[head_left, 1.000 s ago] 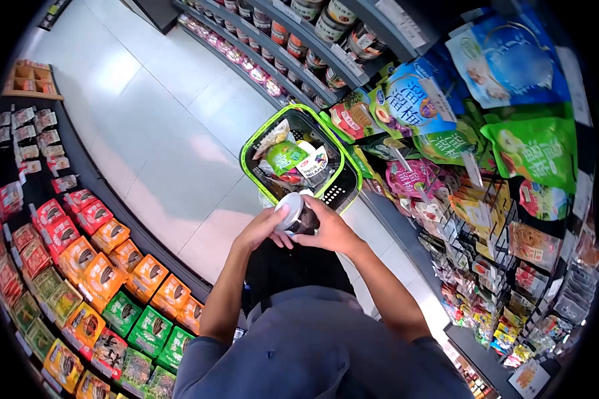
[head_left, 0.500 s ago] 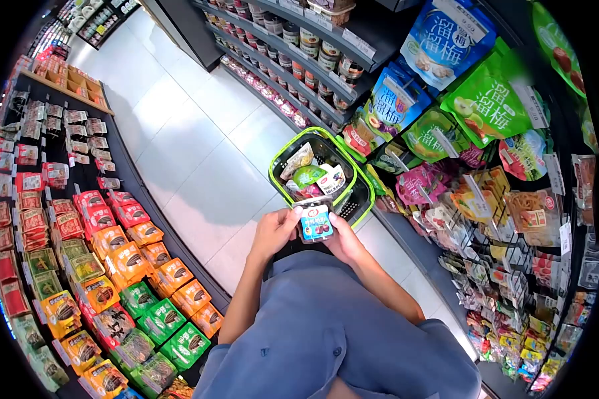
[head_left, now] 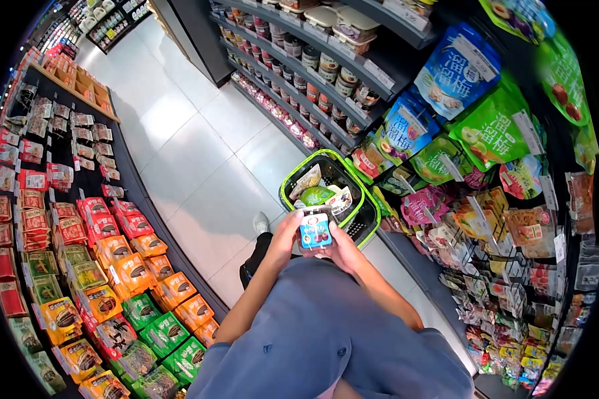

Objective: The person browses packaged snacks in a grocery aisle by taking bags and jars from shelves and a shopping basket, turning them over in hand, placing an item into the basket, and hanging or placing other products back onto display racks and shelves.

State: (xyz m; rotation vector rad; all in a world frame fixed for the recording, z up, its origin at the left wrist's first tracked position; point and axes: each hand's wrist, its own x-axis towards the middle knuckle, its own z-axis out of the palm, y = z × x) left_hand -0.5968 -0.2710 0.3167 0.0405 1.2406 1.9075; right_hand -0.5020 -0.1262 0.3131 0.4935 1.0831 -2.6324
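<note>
Between my two hands is a small clear plastic tub [head_left: 315, 230] with a blue label picturing dark round fruit, its printed face turned up toward me. My left hand [head_left: 286, 234] grips its left side, fingers curled round the edge. From the right, my right hand [head_left: 341, 246] closes on the opposite side. Just beyond the tub stands a black shopping basket with a bright green rim [head_left: 302, 162]. Inside it lie a green bag [head_left: 317, 195], a white printed pack [head_left: 341, 199] and a pale yellowish pack [head_left: 307, 178]. The tub and hands hide the basket's near corner.
Hanging snack bags [head_left: 492, 130] cover the rack on the right. Shelves of jars [head_left: 329, 63] run along the far side. To the left, a low display holds rows of coloured packets [head_left: 132, 269]. Tiled floor [head_left: 199, 173] lies between, with a shoe [head_left: 261, 223] on it.
Both hands keep hold of the tub, which sits slightly lower and tilts a little differently. The view has shifted, and a leg and shoe now show left of the hands.
</note>
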